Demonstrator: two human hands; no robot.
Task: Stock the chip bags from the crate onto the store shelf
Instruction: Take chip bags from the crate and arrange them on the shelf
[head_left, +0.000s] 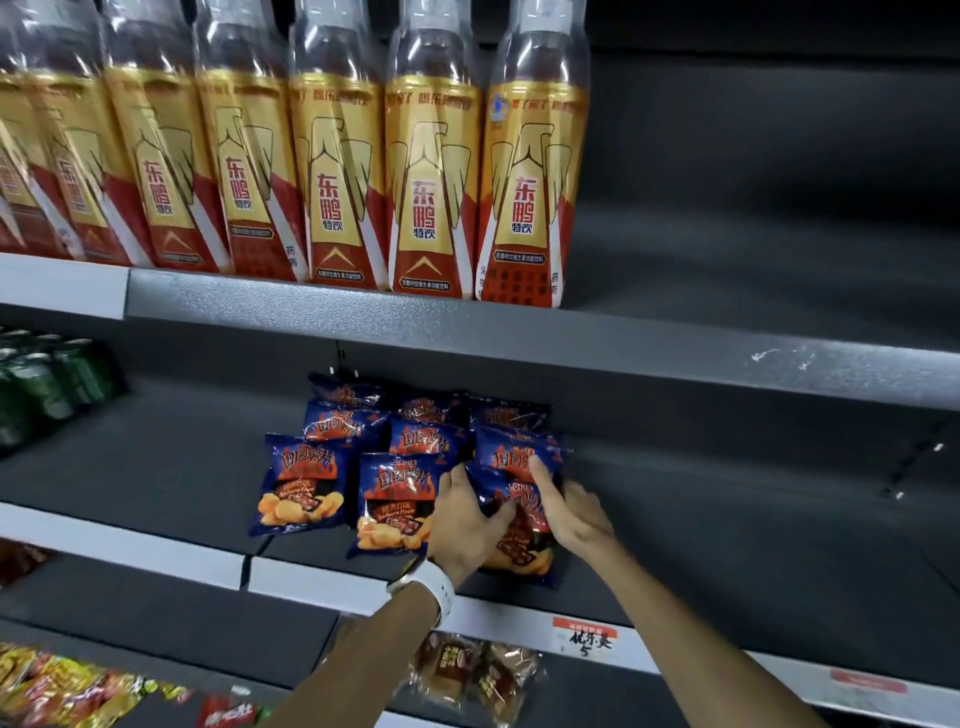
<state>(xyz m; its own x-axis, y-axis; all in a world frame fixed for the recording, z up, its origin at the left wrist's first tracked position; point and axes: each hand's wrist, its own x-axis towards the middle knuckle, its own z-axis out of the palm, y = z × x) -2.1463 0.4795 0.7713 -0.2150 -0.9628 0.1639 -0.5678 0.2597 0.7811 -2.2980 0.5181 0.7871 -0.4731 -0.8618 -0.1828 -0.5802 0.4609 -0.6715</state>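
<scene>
Several blue chip bags with orange flames lie in three rows on the dark middle shelf (171, 483). The front bag of the right row (519, 540) is held between both hands. My left hand (462, 525), with a white watch on its wrist, grips the bag's left side, thumb across the front. My right hand (569, 509) holds the bag's right edge with fingers laid over the top. Another bag (392, 501) lies just left of it, and one more (301, 483) further left. The crate is out of view.
Gold and red drink bottles (337, 176) stand in a row on the shelf above. Green cans (47, 384) sit at the far left of the middle shelf. Snack packets (472, 675) lie on the lower shelf. The middle shelf is bare to the right of the bags.
</scene>
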